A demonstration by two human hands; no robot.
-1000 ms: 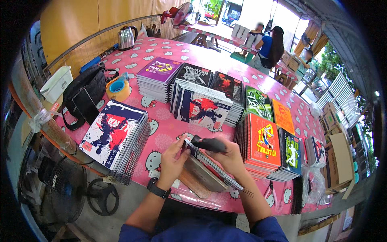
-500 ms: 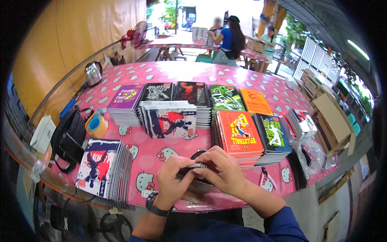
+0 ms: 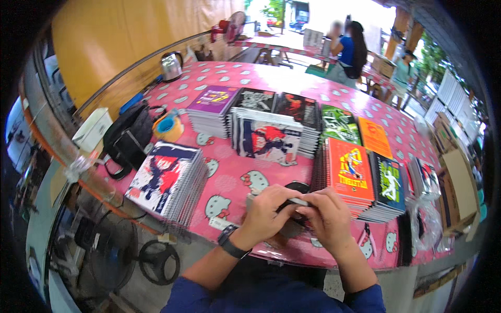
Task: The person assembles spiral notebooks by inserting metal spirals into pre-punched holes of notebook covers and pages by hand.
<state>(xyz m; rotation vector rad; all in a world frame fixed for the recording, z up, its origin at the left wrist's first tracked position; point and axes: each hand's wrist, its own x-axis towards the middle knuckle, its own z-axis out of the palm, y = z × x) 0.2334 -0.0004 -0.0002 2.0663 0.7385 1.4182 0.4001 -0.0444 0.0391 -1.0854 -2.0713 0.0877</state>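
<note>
Both hands meet at the near edge of the pink table [image 3: 229, 177]: left hand [image 3: 267, 207] and right hand [image 3: 327, 218] pinch a slim grey notebook [image 3: 298, 201], its long axis running left-right between them.

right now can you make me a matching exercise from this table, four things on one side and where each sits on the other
Things:
1. kettle
2. tape roll
3. black bag
4. orange notebook

Places:
A. right of the green-cover stack
B. far left of the table, by the rail
C. between the black bag and the purple-cover stack
D. left table edge, beside the white box

Pairs: 1-B, 2-C, 3-D, 4-A
</note>
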